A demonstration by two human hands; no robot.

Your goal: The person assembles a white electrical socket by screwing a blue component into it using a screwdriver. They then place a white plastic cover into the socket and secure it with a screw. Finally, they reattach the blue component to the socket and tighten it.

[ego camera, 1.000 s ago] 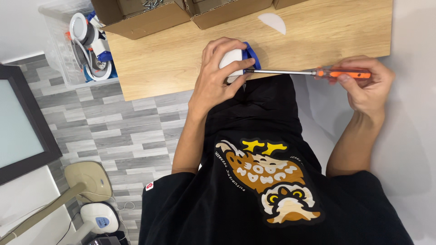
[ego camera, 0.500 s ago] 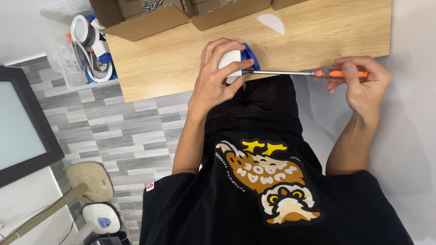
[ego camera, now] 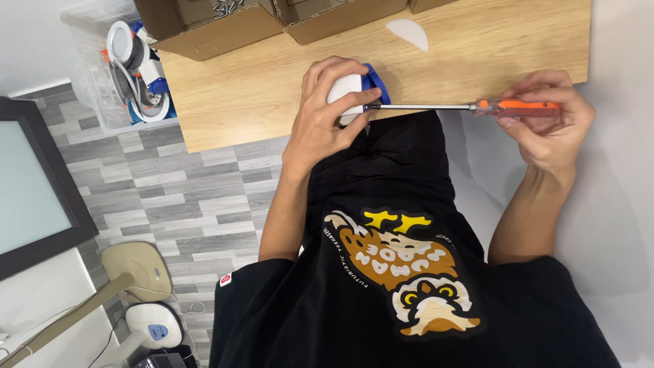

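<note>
Wooden tabletop (ego camera: 259,95) fills the upper part of the view, with cardboard boxes (ego camera: 225,27) along its far edge and a clear plastic bin (ego camera: 102,75) of odds and ends at its left end. At the near edge, the left hand (ego camera: 327,116) is wrapped around a small white and blue part (ego camera: 354,92), holding it against the table. The right hand (ego camera: 548,123) pinches the orange handle of a screwdriver (ego camera: 477,106), whose thin metal shaft lies level and meets the part at its tip.

Beyond our hands, the wooden surface (ego camera: 477,48) lies open up to cardboard boxes (ego camera: 225,27) along its far edge; a white disc (ego camera: 409,32) lies between.
</note>
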